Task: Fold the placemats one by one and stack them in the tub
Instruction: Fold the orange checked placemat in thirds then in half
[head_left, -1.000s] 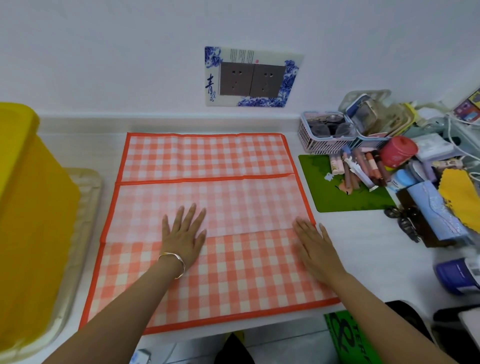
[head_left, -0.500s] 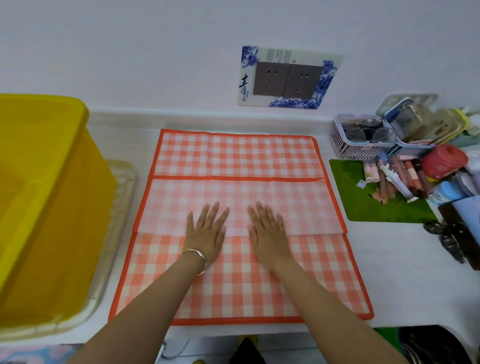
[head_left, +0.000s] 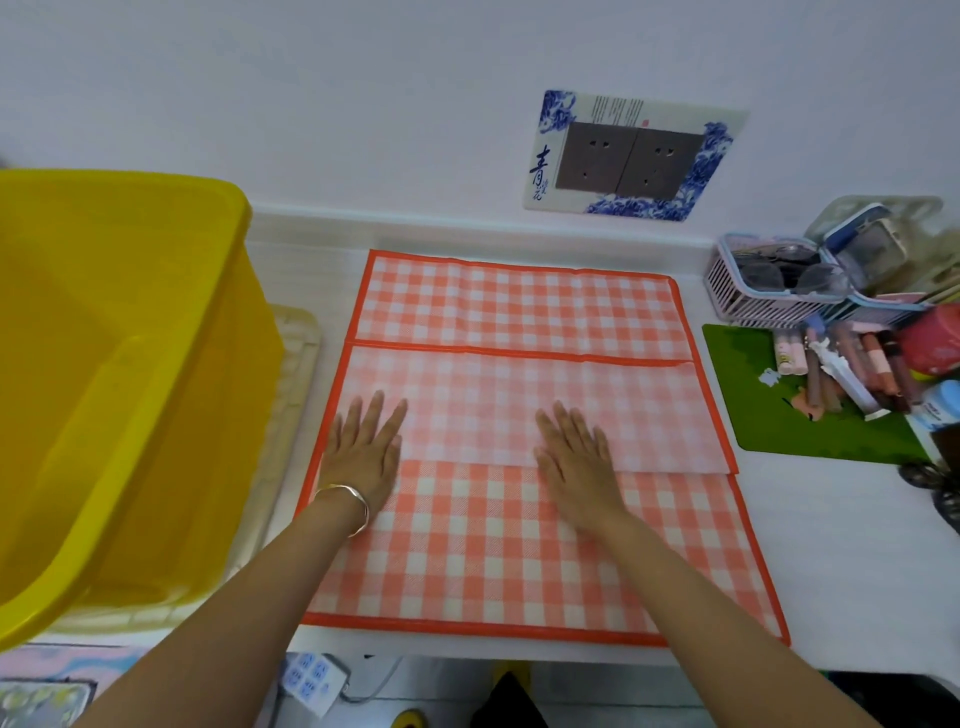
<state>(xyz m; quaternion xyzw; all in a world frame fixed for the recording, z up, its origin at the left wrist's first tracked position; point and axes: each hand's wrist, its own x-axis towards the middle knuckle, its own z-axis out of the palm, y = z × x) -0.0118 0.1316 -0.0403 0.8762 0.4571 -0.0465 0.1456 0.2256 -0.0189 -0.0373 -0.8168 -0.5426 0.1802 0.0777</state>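
Below the table's near edge a white power strip (head_left: 311, 678) showed on the floor. On the white table (head_left: 831, 545) lay the placemat (head_left: 519, 561), a thin, flat rectangle of orange-and-white gingham with a woven-looking weave and a solid orange bound border. A paler band of its reverse side crossed the middle. The left hand (head_left: 363, 452), with a thin metal bangle (head_left: 345, 501) at the wrist, and the right hand (head_left: 576, 457) pressed flat on the band's near edge, fingers straight and spread, gripping nothing. Just left of the mat stood the glossy yellow plastic tub (head_left: 130, 364) on a pale ribbed tray (head_left: 298, 364). To the right, a green mat (head_left: 753, 415) held a clutter of cosmetic tubes (head_left: 852, 374), with a pink slatted basket (head_left: 753, 299) behind. A blue-patterned socket plate (head_left: 634, 156) hung on the wall.
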